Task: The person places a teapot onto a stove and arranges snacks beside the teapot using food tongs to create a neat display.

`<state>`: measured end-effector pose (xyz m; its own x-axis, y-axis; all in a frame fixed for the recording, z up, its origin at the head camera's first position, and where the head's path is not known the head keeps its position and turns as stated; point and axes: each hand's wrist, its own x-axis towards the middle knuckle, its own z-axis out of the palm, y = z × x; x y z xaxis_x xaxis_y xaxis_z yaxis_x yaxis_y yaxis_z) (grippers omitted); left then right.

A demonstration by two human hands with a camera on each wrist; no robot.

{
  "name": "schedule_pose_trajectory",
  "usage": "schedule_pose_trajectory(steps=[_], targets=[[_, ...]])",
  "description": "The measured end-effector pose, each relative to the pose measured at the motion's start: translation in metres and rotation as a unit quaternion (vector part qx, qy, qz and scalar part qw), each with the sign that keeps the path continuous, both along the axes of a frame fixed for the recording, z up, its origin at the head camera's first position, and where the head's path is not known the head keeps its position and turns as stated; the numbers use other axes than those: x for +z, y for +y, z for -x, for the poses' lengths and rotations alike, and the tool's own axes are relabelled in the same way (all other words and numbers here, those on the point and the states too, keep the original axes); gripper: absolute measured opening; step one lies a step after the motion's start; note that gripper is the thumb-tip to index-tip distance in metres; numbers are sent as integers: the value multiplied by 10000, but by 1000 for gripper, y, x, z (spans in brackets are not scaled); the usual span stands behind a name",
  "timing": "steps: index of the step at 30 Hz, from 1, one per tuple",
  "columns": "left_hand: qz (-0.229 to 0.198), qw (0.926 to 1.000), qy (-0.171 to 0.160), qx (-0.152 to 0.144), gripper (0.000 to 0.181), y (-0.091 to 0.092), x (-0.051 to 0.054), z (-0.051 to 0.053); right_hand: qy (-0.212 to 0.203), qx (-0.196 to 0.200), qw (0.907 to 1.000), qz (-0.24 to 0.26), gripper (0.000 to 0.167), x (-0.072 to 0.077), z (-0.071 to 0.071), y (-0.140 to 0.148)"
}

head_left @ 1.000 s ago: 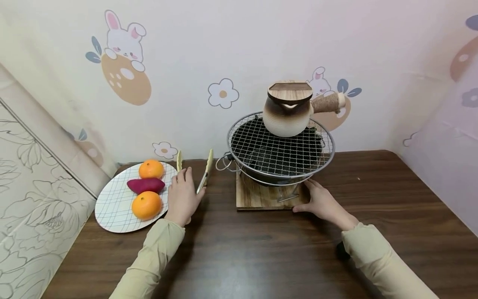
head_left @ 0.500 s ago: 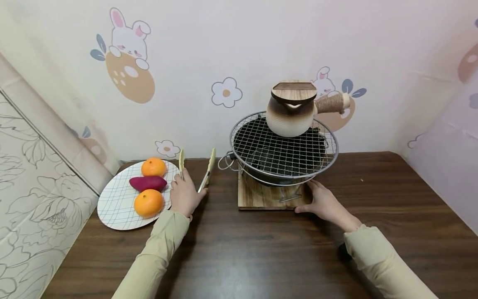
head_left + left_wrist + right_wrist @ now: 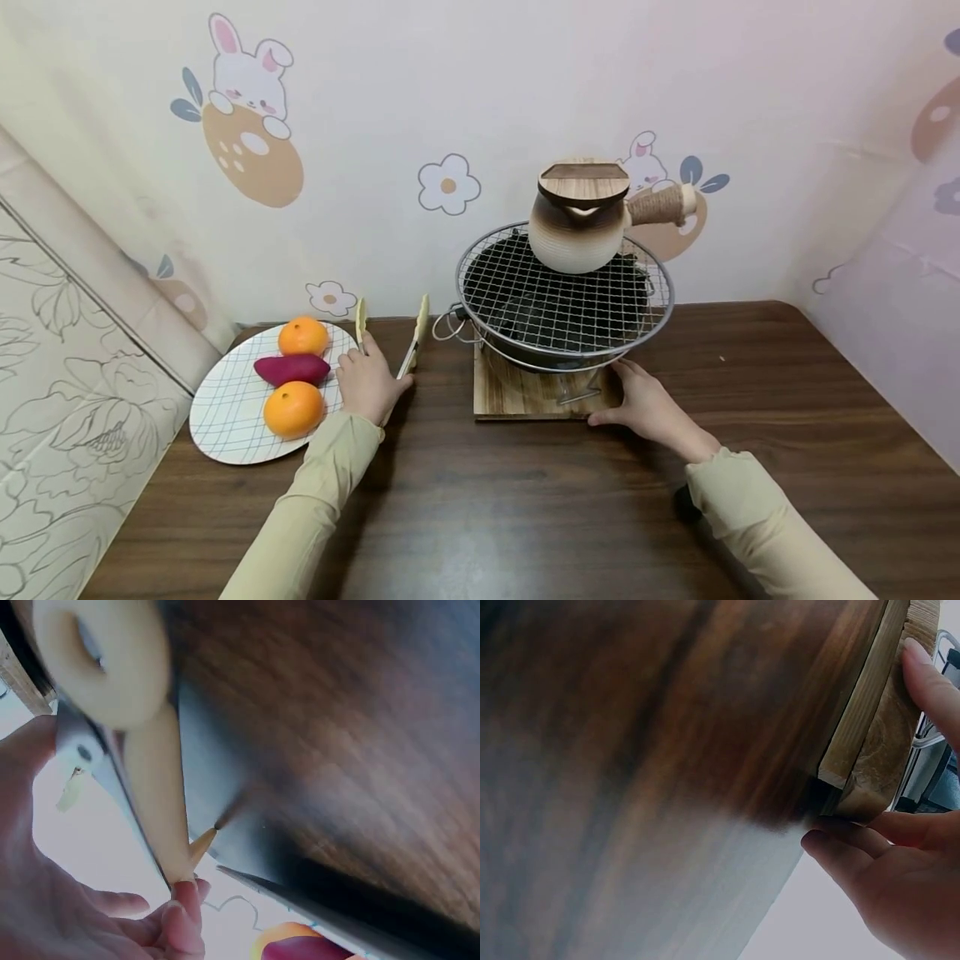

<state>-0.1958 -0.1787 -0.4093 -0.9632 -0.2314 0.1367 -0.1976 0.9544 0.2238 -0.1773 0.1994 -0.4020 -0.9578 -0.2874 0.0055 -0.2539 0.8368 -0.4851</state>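
My left hand (image 3: pixel 367 385) holds a pair of tongs (image 3: pixel 408 362) beside the plate, their two pale tips spread apart and pointing at the wall. In the left wrist view the cream handle of the tongs (image 3: pixel 154 787) runs between thumb and fingers. At the lower right corner of a wooden board (image 3: pixel 517 396), my right hand (image 3: pixel 647 404) grips the edge, thumb in front and fingers at the side. The right wrist view has the board (image 3: pixel 885 742) between thumb and fingers. On the board stands a round grill (image 3: pixel 562 325) with a wire mesh top, bearing a lidded clay pot (image 3: pixel 577 237).
To the left, a white checked plate (image 3: pixel 225 408) holds two oranges (image 3: pixel 294 410) and a purple sweet potato (image 3: pixel 292 369). The pot's twine-wrapped handle (image 3: pixel 656 207) sticks out to the right. A patterned wall (image 3: pixel 360 100) borders the dark wooden table (image 3: pixel 480 500) at the back.
The head view sways slightly sideways and back. My left forearm has moved a little forward with the tongs still in hand. My right hand stays at the board's corner.
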Motion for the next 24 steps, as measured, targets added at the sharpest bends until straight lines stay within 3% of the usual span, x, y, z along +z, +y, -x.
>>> schedule_pose_trajectory(steps=[10,15,24], targets=[[-253,9977,575,-242,91,-12,-2,-4,-78,-31,10000,10,106,2,-2,-2],[-453,9964,545,-465,89,-19,9,-10,-47,-42,10000,-18,106,2,-3,-3],[-544,9912,798,-903,94,-41,35,-27,43,-19,10000,6,105,2,-2,-2]])
